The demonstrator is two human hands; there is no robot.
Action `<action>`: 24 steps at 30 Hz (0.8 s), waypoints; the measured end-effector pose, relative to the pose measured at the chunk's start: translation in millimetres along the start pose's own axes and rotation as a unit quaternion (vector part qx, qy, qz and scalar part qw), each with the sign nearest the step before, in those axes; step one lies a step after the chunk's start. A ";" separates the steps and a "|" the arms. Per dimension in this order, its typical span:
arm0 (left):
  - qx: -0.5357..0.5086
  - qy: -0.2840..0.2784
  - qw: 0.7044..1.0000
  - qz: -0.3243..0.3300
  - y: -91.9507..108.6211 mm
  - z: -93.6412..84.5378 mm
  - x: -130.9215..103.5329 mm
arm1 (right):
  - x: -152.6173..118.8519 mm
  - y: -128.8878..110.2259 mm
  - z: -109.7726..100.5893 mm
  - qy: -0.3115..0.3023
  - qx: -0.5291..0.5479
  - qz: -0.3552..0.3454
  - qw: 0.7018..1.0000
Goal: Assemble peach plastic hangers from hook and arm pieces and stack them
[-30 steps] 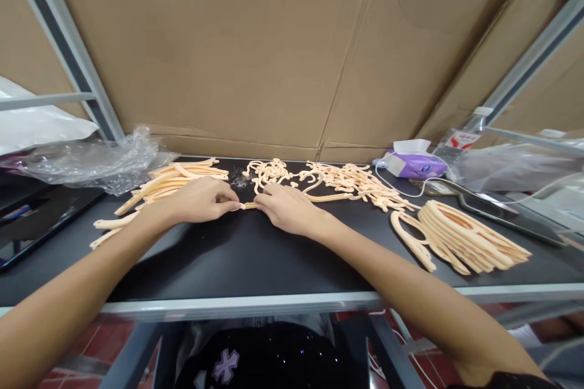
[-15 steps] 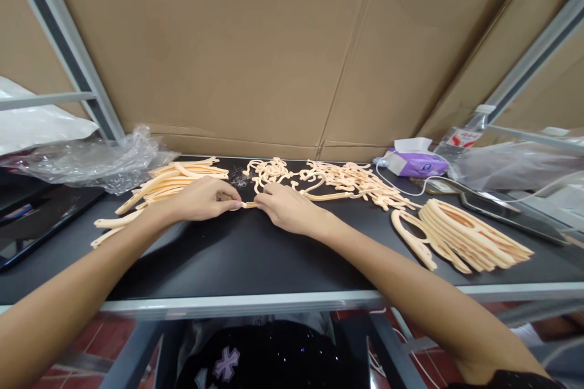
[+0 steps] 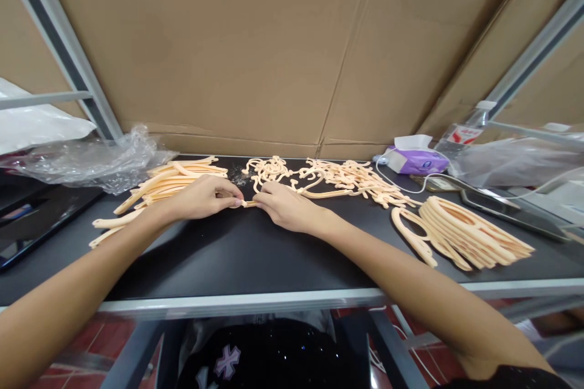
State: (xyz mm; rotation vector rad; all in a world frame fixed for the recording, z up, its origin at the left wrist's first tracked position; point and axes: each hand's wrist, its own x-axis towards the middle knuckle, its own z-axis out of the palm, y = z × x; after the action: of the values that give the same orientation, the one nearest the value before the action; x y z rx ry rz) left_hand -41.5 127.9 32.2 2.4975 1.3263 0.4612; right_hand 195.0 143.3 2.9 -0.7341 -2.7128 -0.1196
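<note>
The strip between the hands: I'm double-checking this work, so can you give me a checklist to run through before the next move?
1. Left hand on the strip: ok, fingertips pinch it.
2. Right hand on the strip: ok, fingers close on it.
3. Strip's part under the right hand: cannot tell, hidden.
4. Loose pieces in order: not ok, jumbled.
5. Tissue pack apart from both hands: ok, well off to the right.

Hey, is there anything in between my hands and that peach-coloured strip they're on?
Nothing visible is. The left hand has its fingertips at one end of the strip, and the right hand grips it just alongside. The loose curly pieces lie beyond, toward the cardboard.
</note>
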 end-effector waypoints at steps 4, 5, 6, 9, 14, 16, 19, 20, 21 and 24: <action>-0.002 0.010 1.000 0.011 -3.2 1.8 0.9 | -0.5 1.6 1.5 0.004 0.008 -0.004 1.000; -0.002 0.011 1.000 0.010 -3.2 2.1 1.0 | -0.6 1.8 1.5 0.005 0.011 -0.005 1.000; -0.003 0.012 1.000 0.009 -2.9 2.1 1.1 | -0.8 1.7 1.5 0.006 0.014 -0.004 1.000; -0.007 0.007 1.000 0.007 -1.0 1.3 0.9 | -1.0 1.1 1.1 0.006 0.017 -0.004 1.000; 0.000 0.006 1.000 0.008 0.7 -1.2 0.0 | -0.7 0.2 1.2 0.007 0.026 -0.004 1.000; 0.004 0.004 1.000 0.005 0.3 -1.7 -0.2 | -0.5 0.1 1.7 0.007 0.024 -0.004 1.000; 0.003 -0.002 1.000 0.006 -1.5 -1.5 -0.2 | -0.5 -0.2 2.0 0.008 0.017 -0.006 1.000; 0.001 -0.003 1.000 0.007 -2.3 -1.3 -0.1 | -0.6 -0.4 1.8 0.007 0.015 -0.006 1.000; -0.003 -0.004 1.000 0.009 -3.0 -1.1 0.0 | -0.6 -0.8 1.4 0.006 0.014 -0.006 1.000; -0.020 -0.010 1.000 0.012 -3.9 -0.9 0.4 | -0.7 -1.6 -0.6 0.000 0.015 -0.004 1.000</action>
State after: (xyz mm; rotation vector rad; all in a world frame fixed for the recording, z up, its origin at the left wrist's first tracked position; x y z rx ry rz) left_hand -44.5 130.4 31.6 2.4800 1.2689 0.4619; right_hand 194.9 141.4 3.2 -0.7137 -2.7113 -0.0823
